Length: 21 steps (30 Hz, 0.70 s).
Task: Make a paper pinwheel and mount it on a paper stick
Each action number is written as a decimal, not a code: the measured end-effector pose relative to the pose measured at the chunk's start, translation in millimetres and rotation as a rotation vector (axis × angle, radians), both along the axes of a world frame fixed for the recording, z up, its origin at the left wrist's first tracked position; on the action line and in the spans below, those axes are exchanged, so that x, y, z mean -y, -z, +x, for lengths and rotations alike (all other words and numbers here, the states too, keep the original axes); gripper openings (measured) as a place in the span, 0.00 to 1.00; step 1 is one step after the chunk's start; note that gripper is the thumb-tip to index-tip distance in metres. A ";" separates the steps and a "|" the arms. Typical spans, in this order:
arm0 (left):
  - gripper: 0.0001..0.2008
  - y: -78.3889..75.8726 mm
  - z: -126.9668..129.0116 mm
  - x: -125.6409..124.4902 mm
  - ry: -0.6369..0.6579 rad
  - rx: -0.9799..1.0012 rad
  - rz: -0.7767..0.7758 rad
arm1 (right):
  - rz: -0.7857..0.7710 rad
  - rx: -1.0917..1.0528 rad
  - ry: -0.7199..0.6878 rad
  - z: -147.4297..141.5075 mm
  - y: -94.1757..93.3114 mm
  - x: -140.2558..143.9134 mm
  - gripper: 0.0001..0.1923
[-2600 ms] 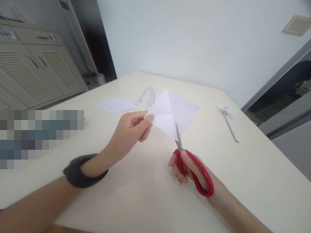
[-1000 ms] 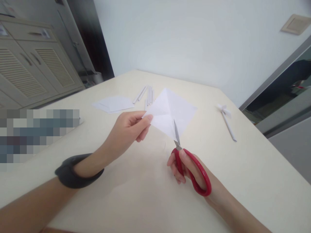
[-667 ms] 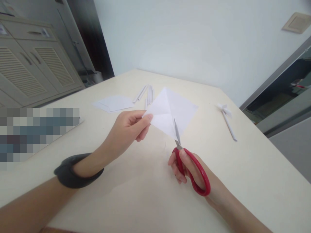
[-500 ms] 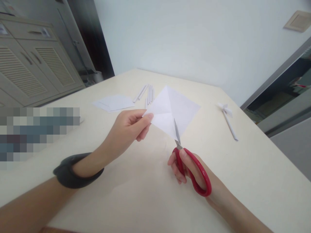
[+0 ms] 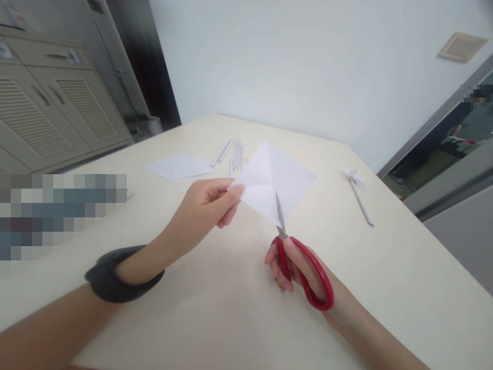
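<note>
A square of white paper [image 5: 290, 172] with crease lines is held up over the table by its left corner. My left hand [image 5: 213, 203], a dark band on its wrist, pinches that corner between thumb and fingers. Red-handled scissors [image 5: 314, 262] are gripped in my right hand [image 5: 285, 267], thumb and fingers through the loops. Their blades straddle the paper's near corner, with one blade lying over the sheet along a crease and the other mostly hidden beneath.
Several rolled paper sticks [image 5: 236, 154] lie behind the sheet, with a pile of paper sheets [image 5: 185, 167] to their left. On the right rests a paper pinwheel on a stick [image 5: 361, 198]. A wall [image 5: 269, 67] borders the far side of the table [image 5: 215, 318].
The view has shifted slightly. Hands, paper and scissors keep nearly the same places relative to each other, with the blades still at the near corner.
</note>
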<state>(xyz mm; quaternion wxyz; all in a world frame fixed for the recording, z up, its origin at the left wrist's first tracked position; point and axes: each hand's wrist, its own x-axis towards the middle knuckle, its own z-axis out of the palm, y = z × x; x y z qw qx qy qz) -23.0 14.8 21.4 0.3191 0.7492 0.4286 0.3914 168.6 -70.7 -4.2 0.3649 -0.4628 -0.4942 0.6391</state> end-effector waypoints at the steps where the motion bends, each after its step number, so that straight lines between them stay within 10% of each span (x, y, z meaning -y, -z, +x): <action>1: 0.23 0.1 0.1 0.0 -0.001 -0.002 0.000 | -0.004 0.011 -0.002 0.3 -0.8 -0.2 0.20; 21: 0.23 0.8 -0.4 -2.5 0.013 -0.026 -0.007 | -0.004 -0.017 0.004 0.7 -1.1 -2.7 0.18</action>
